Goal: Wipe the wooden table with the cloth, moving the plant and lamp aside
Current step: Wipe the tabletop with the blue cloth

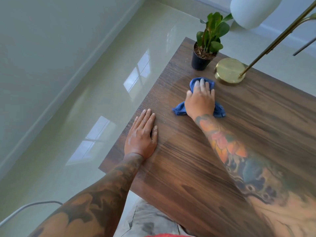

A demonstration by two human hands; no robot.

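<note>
From where I stand, the right hand (200,98) lies flat on the blue cloth (198,98), its fingers (202,84) straight and slightly spread, pressing the bunched fabric against the wooden table (196,168); loose corners of the cloth stick out on both sides of the wrist. The cloth looks soft, limp and light, so it should follow the palm under flat pressure rather than need a pinch. The left hand (142,134) rests open near the table's left edge, fingers straight and close together, holding nothing, seemingly bracing. Just beyond the right fingertips sits the plant (207,41) in a small black pot, and to their right the lamp (230,71) on its round brass base, close to the cloth but not touching it. The pot seems light and tippy with loose soil, best gripped around its wall. The lamp probably carries its weight in the base, top-heavy with the shade, so I would take the stem low down.
</note>
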